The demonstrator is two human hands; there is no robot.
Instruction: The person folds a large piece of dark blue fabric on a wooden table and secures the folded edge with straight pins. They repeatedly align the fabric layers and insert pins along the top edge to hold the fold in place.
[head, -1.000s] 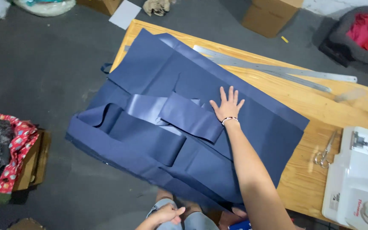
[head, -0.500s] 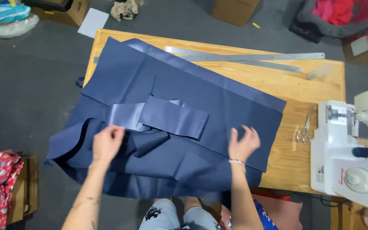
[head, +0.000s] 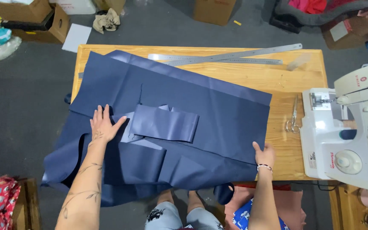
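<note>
Both hands are now spreading out wide: the left hand (head: 104, 125), which a moment ago was nearer the middle, is pressing flat and open on the navy fabric (head: 218, 106) beside the folded strip (head: 163, 124), gripping nothing. The right hand (head: 264, 154) has slid out to the cloth's right edge, fingers curling over it, possibly pinching; it is hard to tell. So the smoothing is moving outward. The fabric is draping over the wooden table (head: 303, 68), near rulers (head: 235, 55), scissors (head: 292, 119) and a white sewing machine (head: 354, 132), with boxes (head: 26, 17) sitting on the grey floor.

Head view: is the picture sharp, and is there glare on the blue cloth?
Head view: sharp overall; soft sheen on the folded strip of the blue cloth; even light, faint shadows; left hand and right hand unblurred; sewing machine bright, slightly stretched at the edge.
</note>
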